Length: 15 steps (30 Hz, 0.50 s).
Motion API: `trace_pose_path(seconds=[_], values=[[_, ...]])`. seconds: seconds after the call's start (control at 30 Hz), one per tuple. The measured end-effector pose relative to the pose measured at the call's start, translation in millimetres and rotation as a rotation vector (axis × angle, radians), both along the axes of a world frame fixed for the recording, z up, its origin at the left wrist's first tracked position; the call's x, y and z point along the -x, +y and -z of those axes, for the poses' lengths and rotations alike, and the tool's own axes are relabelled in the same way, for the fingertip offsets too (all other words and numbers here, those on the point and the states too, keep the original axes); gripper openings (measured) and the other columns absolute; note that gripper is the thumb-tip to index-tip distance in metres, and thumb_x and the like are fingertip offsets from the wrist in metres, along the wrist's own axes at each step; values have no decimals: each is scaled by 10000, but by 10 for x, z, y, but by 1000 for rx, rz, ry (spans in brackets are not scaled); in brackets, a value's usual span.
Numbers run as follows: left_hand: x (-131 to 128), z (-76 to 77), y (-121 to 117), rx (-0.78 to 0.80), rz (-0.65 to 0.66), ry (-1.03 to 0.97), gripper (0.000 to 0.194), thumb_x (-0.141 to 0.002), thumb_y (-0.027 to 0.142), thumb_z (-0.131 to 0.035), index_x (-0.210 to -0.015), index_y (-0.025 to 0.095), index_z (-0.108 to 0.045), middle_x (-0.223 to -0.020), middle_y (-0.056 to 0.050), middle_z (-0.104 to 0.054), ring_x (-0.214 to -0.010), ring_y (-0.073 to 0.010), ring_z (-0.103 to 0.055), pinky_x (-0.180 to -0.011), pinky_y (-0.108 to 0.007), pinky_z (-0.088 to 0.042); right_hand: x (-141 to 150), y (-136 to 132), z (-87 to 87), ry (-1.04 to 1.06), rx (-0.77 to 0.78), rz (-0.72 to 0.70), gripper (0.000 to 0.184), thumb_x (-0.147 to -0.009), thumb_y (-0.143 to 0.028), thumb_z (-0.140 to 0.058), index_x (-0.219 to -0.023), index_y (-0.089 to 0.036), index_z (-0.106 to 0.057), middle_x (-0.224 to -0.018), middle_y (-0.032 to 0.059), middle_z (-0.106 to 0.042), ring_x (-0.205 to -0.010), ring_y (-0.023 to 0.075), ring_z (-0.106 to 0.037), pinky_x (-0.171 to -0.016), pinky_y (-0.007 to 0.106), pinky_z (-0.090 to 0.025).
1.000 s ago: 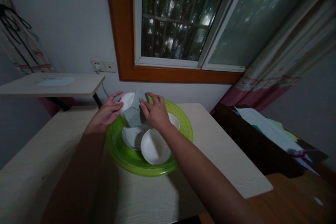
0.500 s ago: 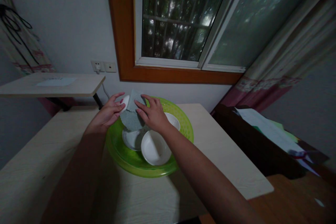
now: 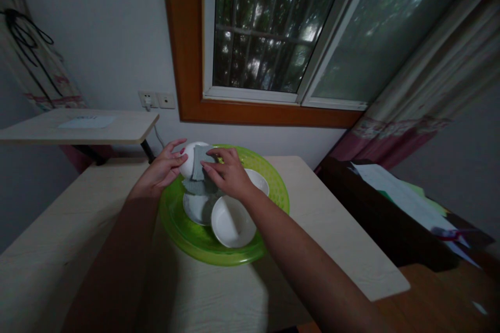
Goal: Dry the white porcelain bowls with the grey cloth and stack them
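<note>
My left hand [image 3: 171,165] is closed on the edge of a white bowl [image 3: 188,160], tilted up above a green tray [image 3: 219,256]. In my right hand [image 3: 228,170] is a grey-green cloth [image 3: 201,161], its fingers pressing it against the bowl. Part of the cloth hangs below the bowl. Under my hands, on the tray, lie a white bowl [image 3: 233,221] at the front, a second white dish [image 3: 197,209] to its left, and a third white bowl [image 3: 258,181] partly hidden behind my right wrist.
The tray rests on a pale wooden table [image 3: 324,229]. At the left a raised shelf [image 3: 128,132] holds a sheet of paper. A wall with a window [image 3: 269,47] stands behind the table. Papers [image 3: 398,190] lie on dark furniture to the right.
The cloth has shifted and folded down, so more of the held white bowl shows now. My right hand has moved slightly down and to the right with it; my left hand keeps its grip.
</note>
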<state>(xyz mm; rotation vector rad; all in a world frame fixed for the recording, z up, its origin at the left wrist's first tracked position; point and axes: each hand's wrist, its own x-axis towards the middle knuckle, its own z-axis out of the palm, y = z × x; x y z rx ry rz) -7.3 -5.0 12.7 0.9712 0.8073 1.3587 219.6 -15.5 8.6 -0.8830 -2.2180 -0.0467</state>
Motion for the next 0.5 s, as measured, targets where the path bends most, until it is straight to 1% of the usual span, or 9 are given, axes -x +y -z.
trace_pose_path(seconds=[0.07,0.13,0.23,0.3,0.37,0.43,0.5], values=[[-1,-9,-15,10,26,-1,742,-692,55,-782,-1370,192,-516,-956,-52,-718,-791,-143,-687,-699,-224,-561,11,-10,-9,-15,8,28,333,-1032,-418,-490,-1293,-356,-686,-1432,29,-551,-1245,251,-453,-1078,464,-415],[-5,-13,-25,10,43,-4,756,-691,51,-779,-1382,197,-508,-956,-54,-718,-803,-155,-696,-711,-243,-573,16,-1,-14,-25,16,88,365,-1031,-420,-486,-1357,-359,-637,-1471,44,-513,-1251,271,-445,-1074,485,-416],[-8,-4,-19,-6,33,-7,757,-699,53,-772,-1388,206,-498,-965,-53,-714,-808,-158,-701,-704,-244,-578,13,35,-11,-18,23,190,386,-1024,-411,-491,-1363,-309,-645,-1435,83,-535,-1204,292,-458,-1043,494,-435],[-6,9,-2,-17,5,-23,734,-697,49,-768,-1367,202,-511,-972,-46,-708,-805,-146,-698,-698,-226,-575,4,58,-2,-14,19,230,367,-1027,-401,-480,-1279,-268,-711,-1355,98,-584,-1170,291,-472,-1037,485,-436],[1,22,19,-23,-22,-40,712,-687,38,-764,-1340,194,-526,-974,-38,-701,-799,-130,-691,-696,-208,-570,-9,72,7,-14,12,230,360,-1030,-392,-472,-1123,-244,-787,-1260,98,-631,-1144,282,-481,-1039,471,-433],[7,29,37,-21,-38,-51,700,-684,28,-757,-1328,187,-531,-980,-38,-698,-809,-124,-687,-707,-202,-567,-21,72,13,-10,9,191,376,-1027,-390,-484,-964,-238,-822,-1192,87,-658,-1123,270,-487,-1032,457,-435],[10,28,44,-14,-47,-54,696,-690,24,-745,-1331,183,-526,-981,-43,-700,-818,-126,-685,-714,-206,-563,-27,57,12,-7,10,120,382,-1025,-390,-498,-900,-242,-827,-1167,73,-670,-1108,255,-492,-1020,444,-441]])
